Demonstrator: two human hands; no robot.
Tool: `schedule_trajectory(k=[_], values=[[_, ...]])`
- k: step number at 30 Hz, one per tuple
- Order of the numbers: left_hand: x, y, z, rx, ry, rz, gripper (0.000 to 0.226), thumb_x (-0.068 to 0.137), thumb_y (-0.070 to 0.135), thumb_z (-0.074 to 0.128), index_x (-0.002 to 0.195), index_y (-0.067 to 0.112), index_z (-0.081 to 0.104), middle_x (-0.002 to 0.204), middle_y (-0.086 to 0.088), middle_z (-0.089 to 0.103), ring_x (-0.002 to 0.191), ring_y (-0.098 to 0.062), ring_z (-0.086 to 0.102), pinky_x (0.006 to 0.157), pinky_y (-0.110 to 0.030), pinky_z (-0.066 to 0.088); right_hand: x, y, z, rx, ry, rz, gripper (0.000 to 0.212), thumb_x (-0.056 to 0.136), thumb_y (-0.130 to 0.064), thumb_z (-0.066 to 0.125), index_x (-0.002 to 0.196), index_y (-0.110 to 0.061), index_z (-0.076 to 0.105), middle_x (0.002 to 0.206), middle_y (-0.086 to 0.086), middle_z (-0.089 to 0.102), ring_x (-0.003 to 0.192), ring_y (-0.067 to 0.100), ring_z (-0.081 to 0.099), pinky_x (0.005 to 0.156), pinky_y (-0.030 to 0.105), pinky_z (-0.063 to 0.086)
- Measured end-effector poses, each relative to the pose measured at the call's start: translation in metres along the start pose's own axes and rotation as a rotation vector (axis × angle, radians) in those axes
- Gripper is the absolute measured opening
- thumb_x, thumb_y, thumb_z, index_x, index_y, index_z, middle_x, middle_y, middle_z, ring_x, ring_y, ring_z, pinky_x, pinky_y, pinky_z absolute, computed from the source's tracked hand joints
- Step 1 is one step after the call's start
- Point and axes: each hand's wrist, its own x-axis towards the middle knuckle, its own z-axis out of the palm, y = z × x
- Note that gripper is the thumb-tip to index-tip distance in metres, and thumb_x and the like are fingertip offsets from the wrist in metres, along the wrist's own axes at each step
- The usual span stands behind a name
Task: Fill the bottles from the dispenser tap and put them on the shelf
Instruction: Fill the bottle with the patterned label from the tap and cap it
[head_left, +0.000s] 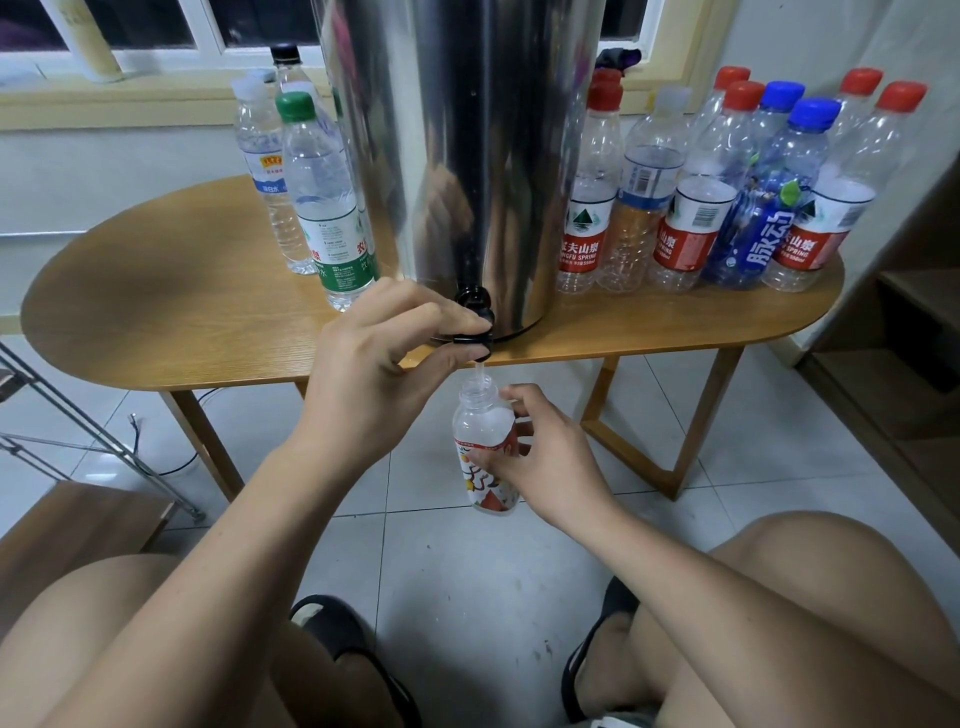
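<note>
A wooden oval table (156, 338) stands on a tiled floor below a window. In the upper left, capped bottles (317, 197) sit on it beside the steel dispenser (467, 156). At centre, your left hand (379, 364) pinches the black tap (475, 327), fingers over it and thumb under. Water runs into the open bottle (485, 452) just below the table edge, which your right hand (545, 457) grips around its label. In the upper right, red- and blue-capped bottles (727, 197) crowd the table.

glossy steel dispenser (457, 156); matt wood table (171, 322).
</note>
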Motion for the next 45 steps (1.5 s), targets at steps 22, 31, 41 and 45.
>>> schedule_trajectory(k=[22,31,41,45], values=[[0.0005,0.0015,-0.0016,-0.024,-0.01,-0.012,0.015,0.095,0.022,0.087,0.108,0.015,0.085,0.11,0.004,0.078,0.104,-0.019,0.073,0.087,-0.037,0.057,0.0011,0.0014,0.0029,-0.017,0.0,0.013,0.076,0.082,-0.049,0.091,0.145,-0.037,0.051,0.144,-0.015,0.062,0.128,0.009,0.058,0.102,0.027,0.052],[0.0009,0.0032,-0.0024,-0.017,-0.016,-0.014,0.015,0.095,0.022,0.087,0.108,0.014,0.085,0.11,0.004,0.078,0.105,-0.018,0.072,0.088,-0.033,0.056,0.0006,0.0012,0.0031,-0.008,0.011,0.009,0.075,0.081,-0.049,0.092,0.143,-0.036,0.052,0.14,-0.015,0.064,0.126,0.01,0.06,0.104,0.032,0.056],[0.0011,0.0039,-0.0024,-0.019,-0.018,-0.022,0.015,0.095,0.021,0.087,0.108,0.014,0.085,0.11,0.004,0.078,0.105,-0.018,0.073,0.088,-0.031,0.055,0.0002,0.0002,0.002,0.002,0.007,0.011,0.074,0.081,-0.048,0.092,0.143,-0.036,0.052,0.141,-0.016,0.063,0.125,0.009,0.06,0.1,0.026,0.052],[0.0007,0.005,-0.0023,-0.022,-0.027,-0.032,0.014,0.096,0.021,0.086,0.109,0.014,0.084,0.11,0.004,0.077,0.106,-0.017,0.072,0.088,-0.024,0.05,-0.0004,-0.0002,0.0019,-0.001,0.005,0.009,0.074,0.081,-0.047,0.092,0.143,-0.036,0.052,0.141,-0.016,0.063,0.125,0.008,0.059,0.101,0.026,0.051]])
